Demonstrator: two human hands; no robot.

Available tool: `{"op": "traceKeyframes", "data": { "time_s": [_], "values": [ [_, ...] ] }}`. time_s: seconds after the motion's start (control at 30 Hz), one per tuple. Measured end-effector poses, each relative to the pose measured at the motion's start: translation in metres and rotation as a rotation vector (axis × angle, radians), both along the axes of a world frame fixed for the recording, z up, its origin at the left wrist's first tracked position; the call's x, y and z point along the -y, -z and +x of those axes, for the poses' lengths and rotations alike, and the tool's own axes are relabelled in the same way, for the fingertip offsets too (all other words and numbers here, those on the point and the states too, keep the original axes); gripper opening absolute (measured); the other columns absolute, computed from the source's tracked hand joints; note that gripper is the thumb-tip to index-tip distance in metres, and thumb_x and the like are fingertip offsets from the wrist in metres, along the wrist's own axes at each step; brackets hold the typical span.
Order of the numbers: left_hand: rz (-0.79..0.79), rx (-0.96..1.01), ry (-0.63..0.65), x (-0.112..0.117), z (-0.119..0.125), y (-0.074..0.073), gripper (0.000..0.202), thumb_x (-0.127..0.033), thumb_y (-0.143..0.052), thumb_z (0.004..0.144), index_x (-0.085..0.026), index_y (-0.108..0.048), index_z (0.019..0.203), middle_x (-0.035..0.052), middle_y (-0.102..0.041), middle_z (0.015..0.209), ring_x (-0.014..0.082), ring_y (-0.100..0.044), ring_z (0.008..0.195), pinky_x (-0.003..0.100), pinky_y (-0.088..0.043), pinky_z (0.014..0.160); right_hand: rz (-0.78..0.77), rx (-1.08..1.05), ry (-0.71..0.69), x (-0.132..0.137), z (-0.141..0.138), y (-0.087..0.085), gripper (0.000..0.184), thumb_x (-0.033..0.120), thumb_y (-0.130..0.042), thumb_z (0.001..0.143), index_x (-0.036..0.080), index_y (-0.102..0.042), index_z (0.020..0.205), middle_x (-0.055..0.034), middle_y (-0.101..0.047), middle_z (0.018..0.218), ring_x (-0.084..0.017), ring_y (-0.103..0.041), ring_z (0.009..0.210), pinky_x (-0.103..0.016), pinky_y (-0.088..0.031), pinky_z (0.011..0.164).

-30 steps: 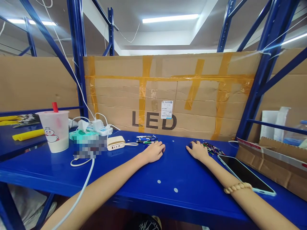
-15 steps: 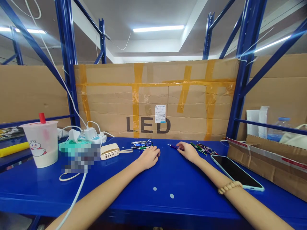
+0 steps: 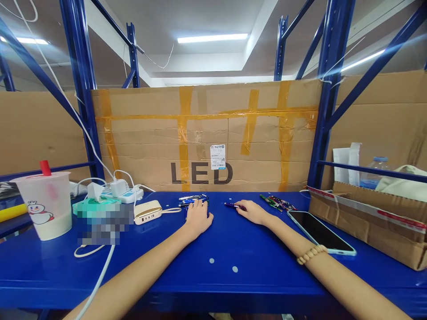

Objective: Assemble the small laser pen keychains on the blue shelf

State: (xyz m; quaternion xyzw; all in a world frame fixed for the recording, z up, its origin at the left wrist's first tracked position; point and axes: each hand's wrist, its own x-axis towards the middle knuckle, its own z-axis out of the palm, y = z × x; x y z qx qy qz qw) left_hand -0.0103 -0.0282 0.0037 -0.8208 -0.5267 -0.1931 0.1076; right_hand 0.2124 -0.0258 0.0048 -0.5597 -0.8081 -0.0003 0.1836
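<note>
My left hand (image 3: pixel 197 218) lies palm down over the near side of a small pile of pens (image 3: pixel 192 198), mostly blue and silver. Its fingers stretch forward onto the pens, and the thumb stands apart. Part of the pile is hidden under the fingers. On the right, my right hand (image 3: pixel 252 212) has its fingers closed on the end of a dark purple pen (image 3: pixel 231 205), which points left and lies low at the table. Just beyond that hand is a second group of pens (image 3: pixel 277 202), in green, red and dark colours.
A phone (image 3: pixel 322 232) and an open cardboard box (image 3: pixel 367 222) stand right. Left are a beige power bank (image 3: pixel 147 212), a power strip with plugs (image 3: pixel 126 194), and a cup with a red straw (image 3: pixel 46 209). A cable crosses my left forearm. Cardboard (image 3: pixel 150 146) closes the back.
The whole view has shifted slightly. My left hand has moved a little left onto the pens, its fingers now stretched out rather than curled. My right hand still holds a pen, now turned flatter.
</note>
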Motion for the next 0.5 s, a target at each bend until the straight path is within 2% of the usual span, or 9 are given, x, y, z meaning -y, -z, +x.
{"op": "traceKeyframes", "data": {
  "time_s": [0.17, 0.27, 0.4, 0.5],
  "values": [
    [0.016, 0.034, -0.059, -0.003, 0.000, 0.005, 0.045, -0.027, -0.042, 0.079, -0.001, -0.048, 0.116, 0.0251, -0.054, 0.113, 0.0373, -0.043, 0.112, 0.047, -0.032, 0.090, -0.038, -0.010, 0.034, 0.006, -0.005, -0.004, 0.029, 0.023, -0.042, 0.085, 0.016, -0.058, 0.108, -0.0094, -0.065, 0.101, -0.021, -0.060, 0.088, -0.028, -0.043, 0.073],
    [0.038, 0.039, -0.037, -0.004, -0.001, 0.005, 0.044, -0.027, -0.041, 0.080, -0.001, -0.046, 0.116, 0.0253, -0.053, 0.113, 0.0374, -0.044, 0.110, 0.048, -0.032, 0.089, -0.041, 0.002, 0.040, 0.008, -0.007, -0.006, 0.024, 0.024, -0.041, 0.086, 0.016, -0.057, 0.103, -0.0087, -0.065, 0.095, -0.020, -0.060, 0.083, -0.027, -0.041, 0.069],
    [0.059, 0.025, 0.100, -0.003, -0.002, 0.002, 0.030, -0.024, -0.040, 0.081, -0.009, -0.051, 0.105, 0.0168, -0.056, 0.104, 0.0307, -0.049, 0.102, 0.043, -0.037, 0.086, -0.032, 0.038, 0.037, 0.010, -0.007, -0.007, 0.021, 0.024, -0.039, 0.088, 0.018, -0.055, 0.099, -0.0074, -0.065, 0.093, -0.020, -0.059, 0.082, -0.025, -0.039, 0.066],
    [0.081, -0.003, 0.256, 0.001, -0.002, -0.002, 0.026, -0.023, -0.038, 0.085, -0.016, -0.049, 0.107, 0.0092, -0.056, 0.103, 0.0234, -0.050, 0.098, 0.037, -0.038, 0.087, -0.012, 0.076, 0.039, 0.014, -0.009, -0.009, 0.022, 0.026, -0.036, 0.089, 0.018, -0.052, 0.102, -0.0071, -0.065, 0.087, -0.020, -0.060, 0.078, -0.025, -0.037, 0.062]
  ]
}}
